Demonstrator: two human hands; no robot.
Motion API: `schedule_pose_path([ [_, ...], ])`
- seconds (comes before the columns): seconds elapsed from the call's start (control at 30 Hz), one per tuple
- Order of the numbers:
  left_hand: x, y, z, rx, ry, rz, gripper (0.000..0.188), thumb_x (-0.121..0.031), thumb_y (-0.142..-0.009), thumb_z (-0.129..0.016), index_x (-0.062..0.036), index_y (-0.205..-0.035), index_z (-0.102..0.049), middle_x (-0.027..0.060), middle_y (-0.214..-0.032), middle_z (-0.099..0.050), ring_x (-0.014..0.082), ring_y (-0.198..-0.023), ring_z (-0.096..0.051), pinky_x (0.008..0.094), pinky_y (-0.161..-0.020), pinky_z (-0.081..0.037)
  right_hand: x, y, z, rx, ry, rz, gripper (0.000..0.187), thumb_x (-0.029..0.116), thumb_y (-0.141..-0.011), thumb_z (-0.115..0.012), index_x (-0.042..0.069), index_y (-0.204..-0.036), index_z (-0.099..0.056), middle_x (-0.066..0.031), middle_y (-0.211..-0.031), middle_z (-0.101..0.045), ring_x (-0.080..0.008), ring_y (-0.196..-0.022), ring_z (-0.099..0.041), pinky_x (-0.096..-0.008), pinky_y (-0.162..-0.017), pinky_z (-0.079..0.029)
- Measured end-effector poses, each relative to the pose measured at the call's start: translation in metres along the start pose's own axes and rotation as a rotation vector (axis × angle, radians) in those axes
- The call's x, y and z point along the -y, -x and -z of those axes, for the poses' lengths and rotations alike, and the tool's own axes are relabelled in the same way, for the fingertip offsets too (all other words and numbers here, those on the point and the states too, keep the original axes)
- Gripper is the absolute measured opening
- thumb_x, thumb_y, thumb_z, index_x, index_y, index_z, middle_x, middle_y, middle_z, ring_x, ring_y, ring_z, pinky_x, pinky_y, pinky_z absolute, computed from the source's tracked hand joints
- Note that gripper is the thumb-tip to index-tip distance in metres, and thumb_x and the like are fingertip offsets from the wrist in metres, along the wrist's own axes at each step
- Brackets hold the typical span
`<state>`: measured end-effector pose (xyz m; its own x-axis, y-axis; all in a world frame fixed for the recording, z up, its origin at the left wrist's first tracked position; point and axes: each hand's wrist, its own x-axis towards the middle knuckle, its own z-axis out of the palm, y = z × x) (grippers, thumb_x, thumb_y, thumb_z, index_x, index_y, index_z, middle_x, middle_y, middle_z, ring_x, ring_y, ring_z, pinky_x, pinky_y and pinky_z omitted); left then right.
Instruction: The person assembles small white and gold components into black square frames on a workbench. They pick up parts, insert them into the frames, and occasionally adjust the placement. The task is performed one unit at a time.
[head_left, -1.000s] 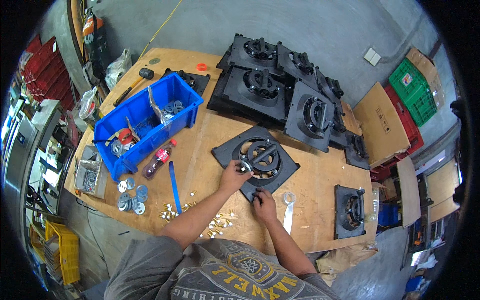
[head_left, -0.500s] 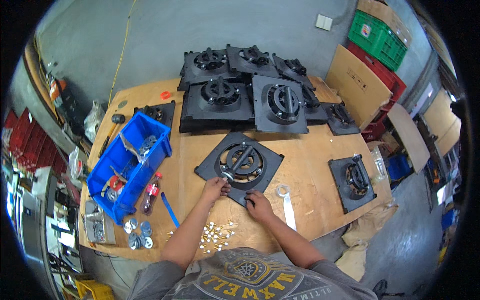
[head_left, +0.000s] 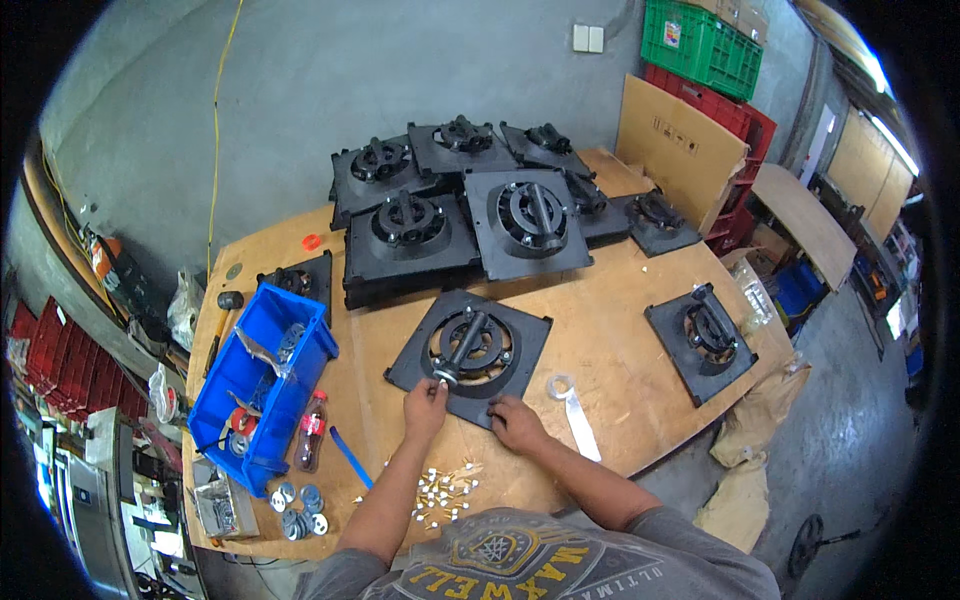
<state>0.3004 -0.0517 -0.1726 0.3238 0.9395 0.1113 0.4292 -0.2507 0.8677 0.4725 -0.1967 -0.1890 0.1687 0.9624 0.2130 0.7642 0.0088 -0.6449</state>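
A black square burner plate with a ringed round centre lies on the table in front of me, turned cornerwise. A black tube crosses its ring, and at the tube's near end sits a small, pale round disc. My left hand is closed, thumb and fingertips pinching that disc. On the plate's near corner, my right hand grips the edge with curled fingers. Between my forearms lies a loose pile of small brass-coloured pieces with white ends.
Similar black plates are stacked at the back, another lies right. At left are a blue bin, bottle, blue strip, metal discs and hammer. A tape roll lies by my right hand.
The view has tilted and shifted, so the whole scene sits differently. My left fingers have closed more upright around the disc; my right hand stays at the plate's corner.
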Motion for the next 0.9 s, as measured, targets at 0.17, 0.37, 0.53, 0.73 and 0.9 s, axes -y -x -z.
schedule_pose_path([
  [0.17, -0.014, 0.002, 0.007, 0.019, -0.106, 0.002, 0.025, -0.025, -0.093, -0.068, -0.0017, -0.101, -0.067, 0.0149, -0.083, -0.071, 0.0212, -0.071, -0.069, 0.0362, -0.067, -0.054, -0.005, -0.003, 0.001, 0.068, -0.021, -0.054, 0.025, 0.016, -0.084, -0.063, 0.002, -0.104, -0.069, -0.0181, -0.12, -0.063, -0.0373, -0.112, -0.06, -0.0423, -0.098, -0.049],
  [0.37, 0.006, 0.034, 0.044, 0.124, 0.133, 0.107, 0.046, -0.017, -0.093, -0.068, -0.0073, -0.134, -0.051, 0.0117, -0.092, -0.071, 0.0198, -0.077, -0.07, 0.0323, -0.068, -0.055, 0.016, -0.061, 0.034, -0.116, -0.219, -0.244, 0.039, 0.025, -0.087, -0.067, 0.005, -0.12, -0.063, -0.0198, -0.104, -0.069, -0.0361, -0.101, -0.066, -0.0436, -0.09, -0.052],
  [0.53, 0.049, 0.12, 0.114, -0.029, 0.349, 0.224, 0.046, -0.014, -0.088, -0.072, -0.0026, -0.129, -0.056, 0.0134, -0.088, -0.069, 0.0191, -0.079, -0.068, 0.0334, -0.068, -0.055, 0.05, -0.143, 0.041, -0.069, -0.293, -0.564, 0.076, 0.045, -0.086, -0.068, -0.004, -0.14, -0.047, -0.0272, -0.135, -0.055, -0.0412, -0.127, -0.054, -0.0439, -0.108, -0.042],
  [0.73, 0.102, 0.189, 0.171, 0.013, 0.219, 0.317, 0.036, -0.008, -0.095, -0.06, 0.0018, -0.129, -0.054, 0.0134, -0.104, -0.063, 0.0201, -0.09, -0.063, 0.0303, -0.077, -0.054, 0.054, -0.179, 0.016, -0.045, -0.225, -0.785, 0.097, 0.039, -0.084, -0.072, -0.006, -0.151, -0.019, -0.0256, -0.12, -0.065, -0.0413, -0.112, -0.064, -0.047, -0.099, -0.05],
  [0.9, 0.081, 0.214, 0.186, 0.03, 0.06, 0.369, 0.037, -0.005, -0.095, -0.056, 0.0034, -0.131, -0.053, 0.0167, -0.115, -0.063, 0.0229, -0.098, -0.063, 0.0314, -0.084, -0.054, 0.055, -0.18, 0.026, -0.039, -0.115, -0.877, 0.106, 0.032, -0.082, -0.073, 0.001, -0.157, -0.005, -0.0243, -0.121, -0.066, -0.0387, -0.112, -0.065, -0.0469, -0.097, -0.051],
])
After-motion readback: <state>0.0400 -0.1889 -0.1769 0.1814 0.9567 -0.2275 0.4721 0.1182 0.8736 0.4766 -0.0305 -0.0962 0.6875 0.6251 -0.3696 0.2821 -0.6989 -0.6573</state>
